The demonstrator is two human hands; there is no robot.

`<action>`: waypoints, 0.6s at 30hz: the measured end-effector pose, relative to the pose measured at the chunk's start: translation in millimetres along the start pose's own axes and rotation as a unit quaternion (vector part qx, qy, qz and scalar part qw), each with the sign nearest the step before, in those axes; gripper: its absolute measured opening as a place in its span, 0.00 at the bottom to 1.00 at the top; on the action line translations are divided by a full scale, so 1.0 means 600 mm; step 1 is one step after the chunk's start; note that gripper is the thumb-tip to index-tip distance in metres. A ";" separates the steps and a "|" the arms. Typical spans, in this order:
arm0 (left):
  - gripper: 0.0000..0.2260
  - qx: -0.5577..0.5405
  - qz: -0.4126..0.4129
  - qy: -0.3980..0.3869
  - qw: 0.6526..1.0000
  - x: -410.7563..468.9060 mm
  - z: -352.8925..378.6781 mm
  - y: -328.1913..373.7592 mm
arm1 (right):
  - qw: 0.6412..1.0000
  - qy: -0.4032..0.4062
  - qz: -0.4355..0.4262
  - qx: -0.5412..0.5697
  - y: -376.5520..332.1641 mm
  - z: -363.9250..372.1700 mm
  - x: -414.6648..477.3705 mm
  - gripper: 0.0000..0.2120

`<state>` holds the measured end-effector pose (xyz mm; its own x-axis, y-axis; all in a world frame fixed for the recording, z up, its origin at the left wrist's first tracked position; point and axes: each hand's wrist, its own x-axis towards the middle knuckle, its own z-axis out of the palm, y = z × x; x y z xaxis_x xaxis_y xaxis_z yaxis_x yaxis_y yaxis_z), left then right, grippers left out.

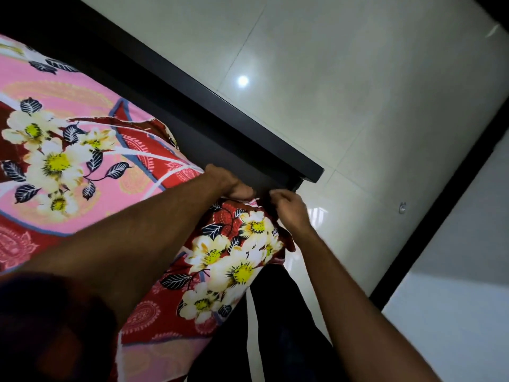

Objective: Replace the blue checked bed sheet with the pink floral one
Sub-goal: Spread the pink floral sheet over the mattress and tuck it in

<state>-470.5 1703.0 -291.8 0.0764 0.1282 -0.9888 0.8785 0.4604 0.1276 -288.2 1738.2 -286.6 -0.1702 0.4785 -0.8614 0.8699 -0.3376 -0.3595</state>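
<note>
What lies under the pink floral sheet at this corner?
Nothing beneath shows: the pink floral sheet covers everything up to the dark bed frame. Both hands work its corner; any blue sheet is hidden.

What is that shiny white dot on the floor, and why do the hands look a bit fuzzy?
Head view: the dot is glare from a light reflecting off the glossy floor tiles; the left hand and right hand, at the corner of the pink floral sheet, are softened by motion blur; the dark bed frame runs tilted because the wide-angle camera is slanted.
</note>
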 end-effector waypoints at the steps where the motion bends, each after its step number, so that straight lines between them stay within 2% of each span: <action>1: 0.36 0.027 -0.016 0.009 0.999 0.005 0.001 0.006 | 0.998 0.053 0.020 0.027 0.020 -0.019 -0.007 0.10; 2: 0.38 0.051 -0.029 0.007 0.998 0.009 0.005 0.013 | 0.995 0.072 0.055 0.046 0.039 -0.034 -0.016 0.11; 3: 0.39 0.074 -0.037 0.004 0.997 0.012 0.008 0.023 | 0.991 0.055 0.099 0.069 0.053 -0.042 -0.029 0.12; 5: 0.38 0.120 -0.042 0.018 0.992 0.012 0.011 0.042 | 0.973 -0.036 0.179 0.141 0.069 -0.036 -0.052 0.15; 7: 0.34 0.133 -0.003 0.055 0.990 0.010 0.020 0.053 | 0.926 -0.109 0.231 0.279 0.074 -0.009 -0.078 0.18; 9: 0.26 0.068 0.074 0.072 0.992 0.010 0.028 0.056 | 0.895 -0.112 0.236 0.362 0.087 0.026 -0.082 0.21; 11: 0.23 -0.009 0.119 0.037 0.992 0.003 0.028 0.058 | 0.881 -0.097 0.231 0.401 0.091 0.038 -0.084 0.23; 15: 0.28 -0.057 0.094 -0.043 0.993 0.003 0.024 0.081 | 0.872 -0.092 0.229 0.422 0.109 0.036 -0.077 0.21; 18: 0.26 -0.071 0.072 -0.046 0.994 0.004 0.018 0.103 | 0.855 -0.107 0.230 0.453 0.096 0.051 -0.075 0.25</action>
<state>-410.9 1722.3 -287.2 0.2453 0.1246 -0.9614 0.7798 0.5638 0.2720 -244.4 1672.5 -279.5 -0.0718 0.0008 -0.9974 0.1679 -0.9857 -0.0128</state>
